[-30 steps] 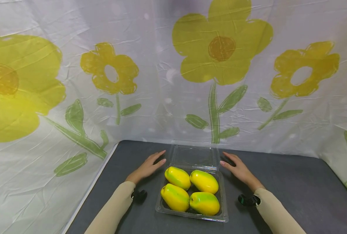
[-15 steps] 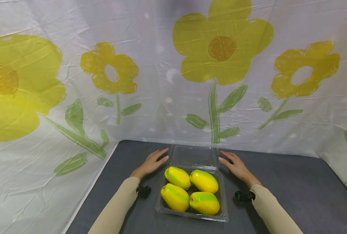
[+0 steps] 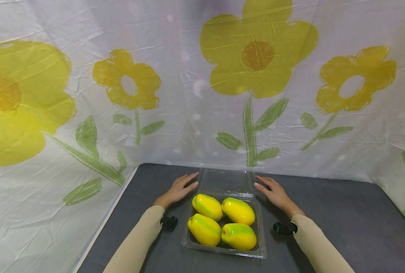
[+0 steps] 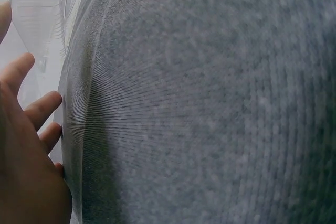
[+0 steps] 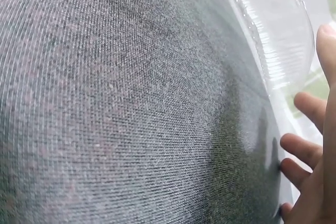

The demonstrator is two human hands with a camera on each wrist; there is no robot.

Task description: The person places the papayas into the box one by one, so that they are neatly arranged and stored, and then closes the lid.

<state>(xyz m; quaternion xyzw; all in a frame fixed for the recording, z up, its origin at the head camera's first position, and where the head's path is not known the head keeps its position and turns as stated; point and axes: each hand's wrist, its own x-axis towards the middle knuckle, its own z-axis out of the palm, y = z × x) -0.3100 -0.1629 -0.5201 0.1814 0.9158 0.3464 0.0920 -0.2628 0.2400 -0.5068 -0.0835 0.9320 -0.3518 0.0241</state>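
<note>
A clear plastic clamshell box (image 3: 224, 253) lies on the dark table, its transparent lid (image 3: 227, 182) raised at the back. Inside sit several yellow-green mangoes, among them a front-left mango (image 3: 204, 230) and a back-right mango (image 3: 238, 211). My left hand (image 3: 177, 191) is at the left side of the lid, fingers extended, fingertips right at its edge. Opposite it, my right hand (image 3: 274, 192) has its fingertips close to the lid's right edge. In both wrist views the fingers are spread and hold nothing; parts of the lid show beyond them.
A dark grey cloth covers the table (image 3: 338, 220). Behind and to the left hangs a white curtain (image 3: 185, 125) printed with yellow flowers, close behind the lid. A black wrist device (image 3: 285, 228) is worn on the right wrist, another (image 3: 169, 223) on the left.
Both hands have moved inward toward the lid, the left one to the right and the right one slightly left. The box, lid and mangoes stay where they were.
</note>
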